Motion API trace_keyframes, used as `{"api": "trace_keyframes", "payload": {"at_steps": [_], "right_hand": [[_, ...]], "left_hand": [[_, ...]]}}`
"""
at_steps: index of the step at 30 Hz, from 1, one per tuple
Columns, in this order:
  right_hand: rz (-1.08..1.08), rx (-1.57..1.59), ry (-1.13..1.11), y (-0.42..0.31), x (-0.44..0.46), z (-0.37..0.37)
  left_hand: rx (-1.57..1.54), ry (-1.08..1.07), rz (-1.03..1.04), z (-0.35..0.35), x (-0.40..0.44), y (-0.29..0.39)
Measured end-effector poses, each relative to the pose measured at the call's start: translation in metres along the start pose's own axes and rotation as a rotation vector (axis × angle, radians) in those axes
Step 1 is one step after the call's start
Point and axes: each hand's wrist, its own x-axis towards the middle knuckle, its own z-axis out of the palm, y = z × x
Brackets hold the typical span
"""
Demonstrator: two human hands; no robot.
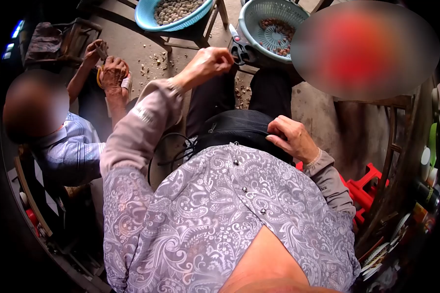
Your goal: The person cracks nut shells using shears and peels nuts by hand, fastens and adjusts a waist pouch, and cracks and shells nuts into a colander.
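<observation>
My left hand (pixel 211 61) is raised over my knees with its fingers curled together; anything between them is hidden. Just right of its fingertips, scissors (pixel 240 51) with black handles lie beside a pale green basket (pixel 248 24). This basket holds small reddish-brown pieces. My right hand (pixel 294 138) is near the right side of a black waist pouch (pixel 234 128), thumb and fingers drawn together. Whatever it may hold cannot be made out.
At top, a blue basket (pixel 143 18) of nuts or shells stands on a wooden stool (pixel 195 37). At left, another person's hands (pixel 113 73) hold a tool. Shell bits (pixel 151 63) litter the floor. Red plastic stool (pixel 362 188) at right; blurred patch at upper right.
</observation>
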Motion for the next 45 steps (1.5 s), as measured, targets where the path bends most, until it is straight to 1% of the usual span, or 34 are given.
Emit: {"api": "trace_keyframes", "payload": {"at_steps": [1, 2, 3, 4, 5, 6, 7, 9, 12, 15, 17, 19, 21, 23, 25, 26, 27, 29, 33, 35, 37, 38, 41, 42, 43, 45], "right_hand": [[0.012, 0.009, -0.008, -0.001, 0.003, -0.002], [0.028, 0.021, -0.02, 0.0, 0.004, -0.004], [0.023, 0.023, -0.005, 0.002, 0.004, -0.003], [0.061, 0.036, -0.006, 0.0, 0.002, -0.004], [0.092, 0.049, -0.006, -0.002, 0.003, -0.006], [0.101, 0.054, 0.006, 0.0, 0.001, -0.004], [0.12, 0.07, 0.017, 0.001, -0.001, -0.003], [0.097, 0.066, 0.047, 0.005, -0.004, -0.002], [0.128, 0.103, 0.062, 0.007, -0.008, 0.002], [0.069, 0.088, 0.09, 0.005, -0.004, 0.0], [0.024, 0.068, 0.111, 0.009, -0.001, 0.002], [0.031, 0.07, 0.116, 0.006, 0.003, 0.0], [0.023, 0.061, 0.128, 0.003, 0.007, 0.0], [0.02, 0.067, 0.131, 0.002, 0.009, -0.001], [0.006, 0.05, 0.126, 0.002, 0.012, -0.002], [-0.007, 0.041, 0.124, 0.002, 0.015, -0.003], [-0.02, 0.032, 0.126, 0.002, 0.017, -0.004], [-0.035, 0.006, 0.128, -0.011, 0.018, 0.0], [-0.045, -0.016, 0.115, -0.015, 0.03, -0.006], [-0.076, -0.042, 0.128, -0.032, 0.019, -0.005], [-0.122, -0.048, 0.141, -0.033, 0.024, -0.003], [-0.125, -0.064, 0.131, -0.035, 0.025, -0.003], [-0.154, -0.075, 0.149, -0.034, 0.027, -0.005], [-0.148, -0.07, 0.151, -0.033, 0.027, -0.004], [-0.14, -0.063, 0.152, -0.031, 0.027, -0.005], [-0.141, -0.059, 0.147, -0.028, 0.027, -0.006]], "left_hand": [[-0.012, -0.002, -0.059, 0.011, 0.022, -0.014], [0.107, -0.006, -0.007, 0.022, 0.042, -0.025], [0.187, -0.057, 0.035, 0.033, 0.06, -0.041], [0.387, -0.013, 0.194, 0.048, 0.074, -0.061], [0.405, -0.053, 0.183, 0.059, 0.091, -0.088], [0.442, -0.094, -0.072, 0.068, 0.096, -0.08], [0.572, -0.037, -0.07, 0.079, 0.104, -0.089], [0.574, -0.055, -0.19, 0.09, 0.114, -0.097], [0.608, -0.048, -0.289, 0.095, 0.108, -0.082], [0.623, 0.1, -0.369, 0.1, 0.116, -0.072], [0.581, 0.067, -0.418, 0.096, 0.12, -0.059], [0.58, 0.137, -0.435, 0.099, 0.123, -0.059], [0.601, 0.314, -0.441, 0.106, 0.128, -0.067], [0.494, 0.325, -0.554, 0.102, 0.135, -0.073], [0.518, 0.36, -0.585, 0.104, 0.138, -0.084], [0.483, 0.32, -0.67, 0.102, 0.143, -0.089], [0.413, 0.246, -0.64, 0.09, 0.13, -0.076], [0.31, 0.178, -0.687, 0.072, 0.109, -0.055], [0.325, 0.207, -0.691, 0.087, 0.112, -0.056], [0.378, 0.292, -0.649, 0.096, 0.099, -0.035], [0.349, 0.313, -0.698, 0.099, 0.108, -0.046], [0.323, 0.301, -0.756, 0.097, 0.111, -0.048], [0.101, 0.327, -0.773, 0.086, 0.108, -0.048], [0.003, 0.415, -0.751, 0.082, 0.1, -0.04], [-0.166, 0.508, -0.693, 0.085, 0.099, -0.044], [-0.463, 0.523, -0.587, 0.079, 0.088, -0.033]]}}
